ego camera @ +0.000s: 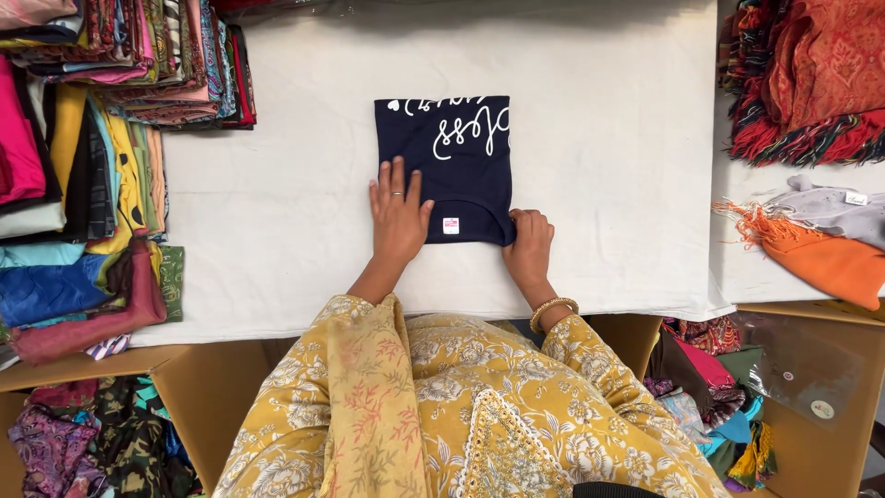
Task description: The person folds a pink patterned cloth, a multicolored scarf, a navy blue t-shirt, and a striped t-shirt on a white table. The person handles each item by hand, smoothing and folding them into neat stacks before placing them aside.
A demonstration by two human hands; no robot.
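Note:
A folded navy t-shirt [454, 157] with white script print lies on the white table [599, 138], its collar and a small label toward me. My left hand [398, 214] rests flat on the shirt's near left corner, fingers together, a ring on one finger. My right hand [529, 249] pinches the shirt's near right corner between thumb and fingers; a gold bangle sits on that wrist.
Stacks of folded colourful fabrics [83, 138] fill the table's left side. Red patterned shawls [811, 74], a grey cloth and an orange fringed cloth [820, 258] lie at right. Open cardboard boxes of clothes stand at lower left [101, 433] and lower right [728, 397].

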